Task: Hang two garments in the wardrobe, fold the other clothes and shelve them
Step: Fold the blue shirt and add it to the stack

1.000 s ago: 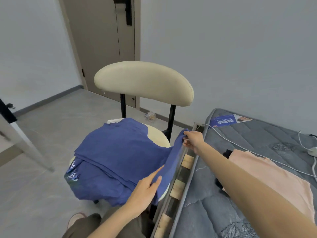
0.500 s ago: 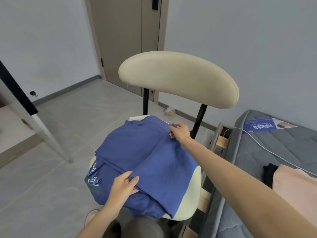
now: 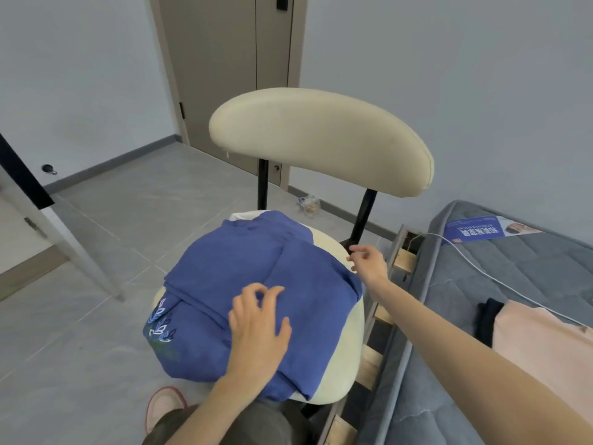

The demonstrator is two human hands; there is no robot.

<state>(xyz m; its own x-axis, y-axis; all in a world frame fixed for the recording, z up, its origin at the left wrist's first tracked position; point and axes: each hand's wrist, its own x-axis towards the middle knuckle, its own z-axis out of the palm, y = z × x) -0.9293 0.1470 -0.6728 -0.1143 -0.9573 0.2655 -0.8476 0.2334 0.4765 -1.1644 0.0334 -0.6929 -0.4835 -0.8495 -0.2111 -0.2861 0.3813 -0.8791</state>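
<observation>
A blue garment [image 3: 244, 284] with a white leaf print lies folded on the cream seat of a chair [image 3: 345, 354]. Its right side is folded over the middle. My left hand [image 3: 258, 326] is over the near middle of the fold, fingers loosely bent, holding nothing. My right hand [image 3: 369, 261] hovers at the garment's far right edge, fingers relaxed and off the cloth. A pink garment [image 3: 545, 345] lies on the grey mattress [image 3: 529, 268] to the right, with a dark garment [image 3: 487, 316] partly under it.
The chair's cream backrest [image 3: 321, 136] rises behind the seat. A white cable [image 3: 475, 268] runs across the mattress. Wooden bed slats [image 3: 372, 361] show between chair and mattress. A closed door [image 3: 231, 75] stands behind, and a slanted white post [image 3: 80, 252] is on the left.
Both hands carried the garment's right side over onto the middle, then let go. My right hand has drawn back to the right edge; my left hand has lifted over the fold.
</observation>
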